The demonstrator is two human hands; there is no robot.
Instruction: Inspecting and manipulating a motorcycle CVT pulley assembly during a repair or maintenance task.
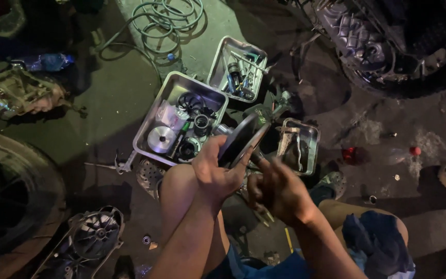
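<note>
Person squats on a dark, oily floor (120,88), knees apart, working over the gap between them. Left hand (215,173) is wrapped around the edge of a round dark metal disc (243,138), fingers curled on its near rim, holding it tilted up on edge just above the knees. Right hand (280,191) sits just beside and below the disc, fingers partly curled; looks to pinch something thin at the disc's centre, but blur hides it, so cannot tell what it grips.

Judgement on doing this step well: keep the left hand's grip firm on the rim so the disc does not twist, and let the right hand work the hub squarely, not at an angle. Disc looks heavy and greasy; slipping onto the feet (334,181) is the risk.

Around: large steel tray (153,111) with round machined parts right behind the disc, a smaller tray (220,57) of tools farther back, a third small tray (311,139) to the right. Coiled hose (169,18) at top, engine cover with fan (96,235) lower left, tyre (6,196) at left edge.
</note>
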